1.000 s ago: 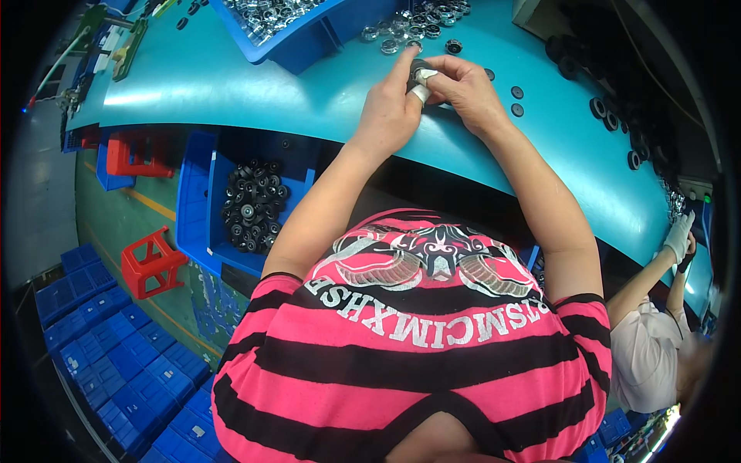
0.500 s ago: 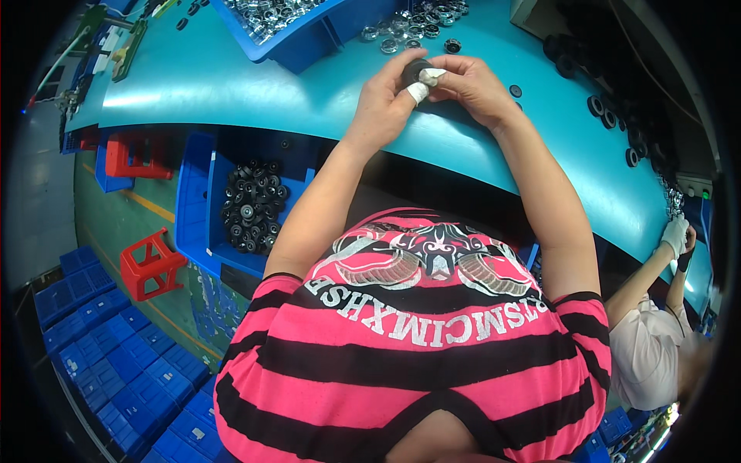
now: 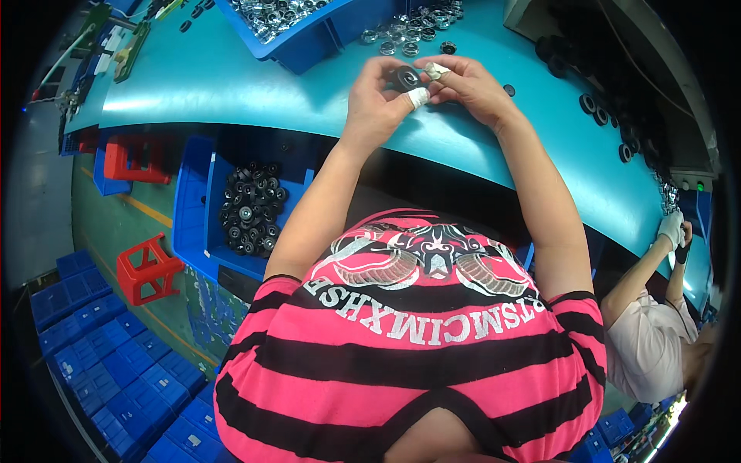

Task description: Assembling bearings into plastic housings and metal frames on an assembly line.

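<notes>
My left hand (image 3: 373, 100) grips a small black wheel (image 3: 405, 78) with a shiny round hub, held between thumb and fingers above the near edge of the turquoise table. White wrapping covers the tip of the left thumb. Close against the wheel's right side is my right hand (image 3: 469, 89), its fingers bent and pressed together, a white wrap on one digit. What those right fingertips pinch, if anything, is too small to make out. Beyond my hands lie several clear and metallic round pieces (image 3: 411, 34), with one dark-centred piece (image 3: 448, 48) nearest.
A blue bin (image 3: 297, 48) of shiny pieces stands on the table (image 3: 231, 96). Below left, another blue bin (image 3: 193, 208) holds black wheels (image 3: 251, 204). More wheels (image 3: 594, 109) lie right. A red stool (image 3: 147, 270) stands left; a co-worker (image 3: 644, 332) works at far right.
The wheel has turned so its hub face shows and has shifted slightly left with my left hand. My right fingers have drawn back from the wheel's face to its right side.
</notes>
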`<state>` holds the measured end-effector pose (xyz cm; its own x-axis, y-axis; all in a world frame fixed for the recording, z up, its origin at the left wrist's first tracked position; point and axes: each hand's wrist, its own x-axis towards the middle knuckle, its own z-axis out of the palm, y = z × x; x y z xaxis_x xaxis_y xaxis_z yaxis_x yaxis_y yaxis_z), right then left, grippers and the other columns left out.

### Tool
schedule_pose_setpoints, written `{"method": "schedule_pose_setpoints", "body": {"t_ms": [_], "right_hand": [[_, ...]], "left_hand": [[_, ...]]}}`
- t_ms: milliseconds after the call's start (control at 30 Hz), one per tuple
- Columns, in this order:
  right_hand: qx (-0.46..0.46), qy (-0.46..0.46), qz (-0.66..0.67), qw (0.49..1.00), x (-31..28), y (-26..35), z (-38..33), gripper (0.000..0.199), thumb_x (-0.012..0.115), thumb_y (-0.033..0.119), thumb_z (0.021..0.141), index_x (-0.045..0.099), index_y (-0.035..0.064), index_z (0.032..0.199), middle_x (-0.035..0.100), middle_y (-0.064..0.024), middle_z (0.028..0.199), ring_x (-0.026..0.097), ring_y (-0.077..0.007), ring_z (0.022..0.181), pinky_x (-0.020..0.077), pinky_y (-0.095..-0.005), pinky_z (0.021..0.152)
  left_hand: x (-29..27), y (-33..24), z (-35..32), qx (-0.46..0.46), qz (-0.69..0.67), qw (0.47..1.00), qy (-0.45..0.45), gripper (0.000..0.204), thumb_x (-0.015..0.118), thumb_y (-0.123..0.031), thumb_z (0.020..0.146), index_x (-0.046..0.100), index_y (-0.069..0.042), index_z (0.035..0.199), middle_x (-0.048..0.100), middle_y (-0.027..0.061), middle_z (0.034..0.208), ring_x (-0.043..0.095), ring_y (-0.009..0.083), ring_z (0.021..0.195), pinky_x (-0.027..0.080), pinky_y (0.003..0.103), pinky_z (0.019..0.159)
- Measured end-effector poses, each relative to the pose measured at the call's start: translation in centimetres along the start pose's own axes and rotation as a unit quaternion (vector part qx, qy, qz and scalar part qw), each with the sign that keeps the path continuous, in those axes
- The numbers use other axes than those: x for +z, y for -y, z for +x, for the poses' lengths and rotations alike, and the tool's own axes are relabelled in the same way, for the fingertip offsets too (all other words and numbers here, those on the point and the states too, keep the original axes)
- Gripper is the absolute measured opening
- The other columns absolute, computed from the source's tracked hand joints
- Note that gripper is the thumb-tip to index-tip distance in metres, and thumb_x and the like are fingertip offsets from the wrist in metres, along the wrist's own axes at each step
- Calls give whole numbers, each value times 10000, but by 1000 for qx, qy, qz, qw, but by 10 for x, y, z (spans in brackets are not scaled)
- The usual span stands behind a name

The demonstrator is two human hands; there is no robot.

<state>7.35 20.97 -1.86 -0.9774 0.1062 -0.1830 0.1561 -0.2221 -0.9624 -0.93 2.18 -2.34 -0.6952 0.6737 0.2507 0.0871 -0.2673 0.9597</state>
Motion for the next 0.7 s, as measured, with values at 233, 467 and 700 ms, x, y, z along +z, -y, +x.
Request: {"method": "schedule_pose_setpoints", "body": {"t_ms": [233,467,700], "right_hand": [[-16,2,-95,995,10,16,-10,422,719,264,908,685,27,1256,718,-54,1035,660,-102,866,556,-254,775],[-3,-13,-148,989,21,16,-13,415,691,206,857,695,18,1226,723,-59,1015,664,-124,845,553,-270,757],[10,0,-154,988,13,9,-5,388,710,248,870,701,8,1173,713,-74,999,666,-135,829,564,-285,747]], "left_hand": [[4,-12,-7,22,244,966,-78,445,864,-122,735,613,-44,1094,635,53,992,614,124,859,526,273,721],[3,2,-4,149,375,911,-83,407,830,-80,699,648,-53,1062,590,64,954,608,191,811,507,306,650],[5,4,-3,170,388,903,-67,392,802,-53,696,653,-41,1058,593,97,956,617,249,834,523,347,666]]}}
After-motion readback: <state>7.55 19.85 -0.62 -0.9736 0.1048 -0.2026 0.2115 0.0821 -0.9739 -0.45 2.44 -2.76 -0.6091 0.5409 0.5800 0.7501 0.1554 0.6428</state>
